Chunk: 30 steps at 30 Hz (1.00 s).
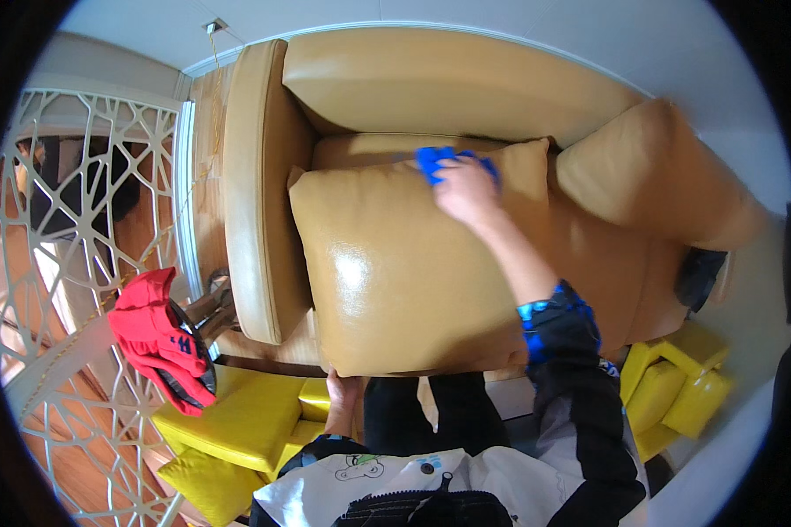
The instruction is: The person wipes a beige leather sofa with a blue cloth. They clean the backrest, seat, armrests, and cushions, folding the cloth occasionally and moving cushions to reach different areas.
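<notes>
A large tan leather-look cushion (409, 277) lies tilted before me on a tan sofa (448, 82). Near the cushion's far edge, my right hand (468, 191) presses a bunched blue cloth (435, 161) against its surface. At the near left corner, my left hand (344, 394) grips the cushion's lower edge; its fingers are partly hidden beneath it. A glossy patch shows on the cushion's left half.
Another tan cushion (633, 171) leans at the sofa's right. Yellow seats (231, 408) stand near left and near right (672, 388). A red garment (155, 329) hangs by a white lattice screen (92, 171). A yellowish cord (216, 85) runs from a wall socket.
</notes>
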Each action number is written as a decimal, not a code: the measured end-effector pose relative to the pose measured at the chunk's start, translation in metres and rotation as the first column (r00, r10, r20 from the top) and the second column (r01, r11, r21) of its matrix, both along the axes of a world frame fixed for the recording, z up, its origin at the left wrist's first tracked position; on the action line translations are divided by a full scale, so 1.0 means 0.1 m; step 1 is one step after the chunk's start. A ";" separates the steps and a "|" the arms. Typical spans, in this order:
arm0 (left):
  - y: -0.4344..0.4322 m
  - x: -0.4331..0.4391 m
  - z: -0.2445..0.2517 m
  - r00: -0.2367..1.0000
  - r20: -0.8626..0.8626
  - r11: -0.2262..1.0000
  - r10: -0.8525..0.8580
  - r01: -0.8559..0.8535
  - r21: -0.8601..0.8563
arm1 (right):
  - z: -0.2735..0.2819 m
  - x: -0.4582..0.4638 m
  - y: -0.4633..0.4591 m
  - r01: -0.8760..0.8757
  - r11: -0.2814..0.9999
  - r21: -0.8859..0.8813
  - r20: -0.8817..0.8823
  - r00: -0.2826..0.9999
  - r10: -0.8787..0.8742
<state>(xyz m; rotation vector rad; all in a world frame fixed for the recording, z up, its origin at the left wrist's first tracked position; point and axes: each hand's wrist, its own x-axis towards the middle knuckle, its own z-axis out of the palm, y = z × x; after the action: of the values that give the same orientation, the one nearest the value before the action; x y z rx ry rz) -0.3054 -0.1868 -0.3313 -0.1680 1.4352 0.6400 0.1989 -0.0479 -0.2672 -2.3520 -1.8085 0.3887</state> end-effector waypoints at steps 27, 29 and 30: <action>0.00 -0.53 -0.12 0.944 0.130 0.952 -0.304 0.294 0.089 | 0.35 -2.92 -0.22 -0.334 0.939 0.075 -0.113 0.933 0.341; -0.01 -0.56 -0.14 0.940 0.185 0.957 -0.287 0.274 0.095 | 0.39 -2.53 -0.48 -0.362 0.921 0.144 -0.060 0.926 0.373; 0.00 -0.58 -0.15 0.943 0.164 0.956 -0.290 0.277 0.096 | 0.42 -2.30 -0.62 0.007 0.965 0.263 -0.312 0.947 0.078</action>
<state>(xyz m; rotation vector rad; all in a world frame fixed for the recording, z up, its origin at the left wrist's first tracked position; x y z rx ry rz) -0.3636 -0.1868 -0.3460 0.0390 1.2334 0.4266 -0.0315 -0.1096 -0.2249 -1.9521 -1.6388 0.4725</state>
